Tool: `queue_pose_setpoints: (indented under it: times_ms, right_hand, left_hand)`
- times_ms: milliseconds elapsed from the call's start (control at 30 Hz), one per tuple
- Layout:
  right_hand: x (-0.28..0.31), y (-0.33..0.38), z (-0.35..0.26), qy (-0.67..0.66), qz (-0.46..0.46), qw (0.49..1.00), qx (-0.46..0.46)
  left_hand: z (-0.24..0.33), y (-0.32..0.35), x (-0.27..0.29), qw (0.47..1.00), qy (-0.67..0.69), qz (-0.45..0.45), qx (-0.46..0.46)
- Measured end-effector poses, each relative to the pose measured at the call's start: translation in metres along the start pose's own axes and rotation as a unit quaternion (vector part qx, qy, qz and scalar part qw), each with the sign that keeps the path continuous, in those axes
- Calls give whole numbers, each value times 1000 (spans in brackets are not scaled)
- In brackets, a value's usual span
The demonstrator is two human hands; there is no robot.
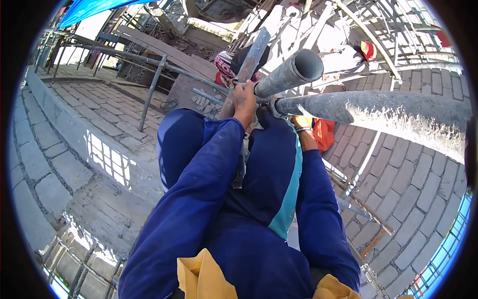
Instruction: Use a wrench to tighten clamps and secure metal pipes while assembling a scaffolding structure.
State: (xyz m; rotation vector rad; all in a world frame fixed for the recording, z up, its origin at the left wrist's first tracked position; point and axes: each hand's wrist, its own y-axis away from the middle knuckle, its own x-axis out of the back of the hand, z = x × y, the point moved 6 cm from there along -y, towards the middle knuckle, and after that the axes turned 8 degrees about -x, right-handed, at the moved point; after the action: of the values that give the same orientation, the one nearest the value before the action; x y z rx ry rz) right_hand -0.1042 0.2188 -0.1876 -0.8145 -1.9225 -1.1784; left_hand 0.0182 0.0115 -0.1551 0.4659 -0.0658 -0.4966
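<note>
Head view, looking steeply down from a scaffold. Both forearms in blue sleeves run up from the lower edge to a pipe joint at upper centre.

Left hand [244,99]: clenched around the upright pipe [249,65], a rusty grey tube that tilts up and to the right from the joint. Knuckles face the camera; fingers wrap the tube just below where the open pipe [289,74] crosses it.

Open pipe: grey, hollow end turned toward the camera at upper centre, running down-left into the joint, touching the left hand's upper side.

Right hand [301,122]: mostly hidden beneath the thick pipe [378,114]. Only the wrist, with a bracelet, and a bit of the palm show. Cannot tell whether it is closed or grasping anything. An orange cloth [322,133] sits just beside the wrist.

Thick pipe: pale, crusted with dried mortar, runs from the joint horizontally to the right rim.

Joint [271,102]: all three pipes meet here, between the two hands; clamp detail too dark to read.

Surroundings: paved brick ground [418,179] far below on the right; a concrete ledge [99,144] on the left; a thin rail [152,92] on posts at upper left; a blue tarp [84,10] at the top left rim. Yellow fabric [201,276] at the lower edge, against the person's body.
</note>
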Motion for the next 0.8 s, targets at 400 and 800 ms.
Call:
queue_pose_setpoints:
  times_ms: [400,800]
  right_hand:
    - [31,-26,54,-605,34,783,-140]
    - [29,57,27,-611,-46,747,-258]
  left_hand:
    - [5,-76,-58,816,-422,-364,-155]
    - [12,-61,-50,893,-326,-261,-166]
